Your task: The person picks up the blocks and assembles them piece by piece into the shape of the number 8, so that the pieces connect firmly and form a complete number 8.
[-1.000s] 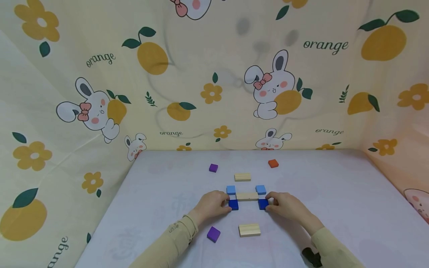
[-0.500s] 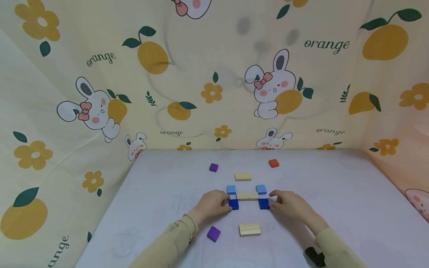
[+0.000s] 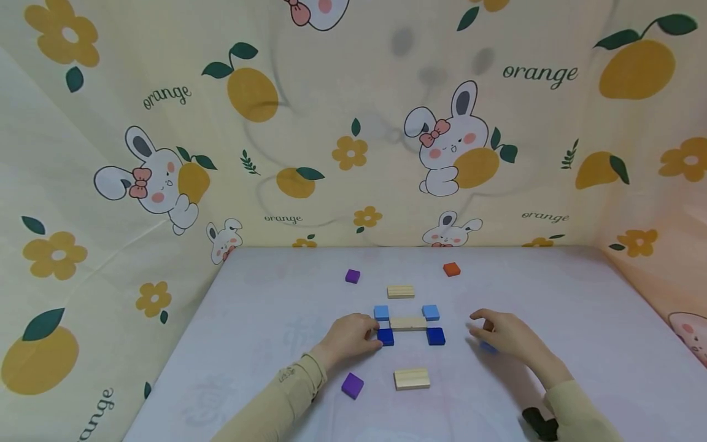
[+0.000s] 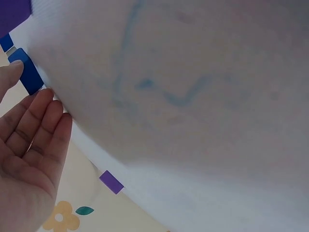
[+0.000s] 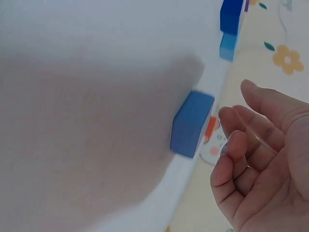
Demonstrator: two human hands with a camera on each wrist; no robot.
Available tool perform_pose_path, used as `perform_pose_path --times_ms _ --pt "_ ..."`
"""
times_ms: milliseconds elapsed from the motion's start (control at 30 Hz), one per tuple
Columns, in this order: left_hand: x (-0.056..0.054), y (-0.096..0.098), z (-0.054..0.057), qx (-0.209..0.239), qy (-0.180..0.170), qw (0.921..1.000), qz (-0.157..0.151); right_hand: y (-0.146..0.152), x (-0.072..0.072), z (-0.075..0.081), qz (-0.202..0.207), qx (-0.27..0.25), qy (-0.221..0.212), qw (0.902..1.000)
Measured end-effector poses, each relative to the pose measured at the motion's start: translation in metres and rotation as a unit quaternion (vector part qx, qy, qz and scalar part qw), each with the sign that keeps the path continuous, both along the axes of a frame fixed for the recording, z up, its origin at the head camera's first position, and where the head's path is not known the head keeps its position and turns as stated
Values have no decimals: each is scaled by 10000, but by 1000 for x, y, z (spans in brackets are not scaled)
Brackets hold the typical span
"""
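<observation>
I've got the lone blue block [image 5: 192,124] just under my right hand [image 3: 512,336], thumb and fingers parted, empty, while the left hand [image 3: 348,339] pinches a navy block [image 3: 386,337].

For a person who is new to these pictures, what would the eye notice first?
Probably the big printed rabbit on the backdrop, right of centre. Next, on the table, a wooden plank with blue blocks at its corners, the left hand touching the near-left block. Farther right, the right hand hangs near a separate blue block, holding nothing.
</observation>
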State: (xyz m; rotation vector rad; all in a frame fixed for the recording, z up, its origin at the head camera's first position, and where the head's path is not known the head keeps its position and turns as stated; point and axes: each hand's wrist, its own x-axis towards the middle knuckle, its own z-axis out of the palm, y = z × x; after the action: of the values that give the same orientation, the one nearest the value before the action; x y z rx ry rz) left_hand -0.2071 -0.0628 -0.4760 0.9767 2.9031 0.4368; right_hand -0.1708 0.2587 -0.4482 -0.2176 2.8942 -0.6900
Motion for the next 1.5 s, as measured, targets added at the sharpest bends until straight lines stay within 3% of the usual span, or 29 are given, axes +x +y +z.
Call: perform_pose_path --times_ms 300,667,1067,1500 --pt "1 -1 0 -6 -23 10000 25 24 7 -2 -67 -45 -85 9999" --pt "3 -2 -1 65 5 10000 -6 42 19 -8 247 -378 -148 9989" --pt "3 -1 0 18 -45 10000 13 49 17 -11 462 -391 -470 9971" --pt "0 0 3 -19 -129 9999 17 43 17 -16 383 -449 -390 9975"
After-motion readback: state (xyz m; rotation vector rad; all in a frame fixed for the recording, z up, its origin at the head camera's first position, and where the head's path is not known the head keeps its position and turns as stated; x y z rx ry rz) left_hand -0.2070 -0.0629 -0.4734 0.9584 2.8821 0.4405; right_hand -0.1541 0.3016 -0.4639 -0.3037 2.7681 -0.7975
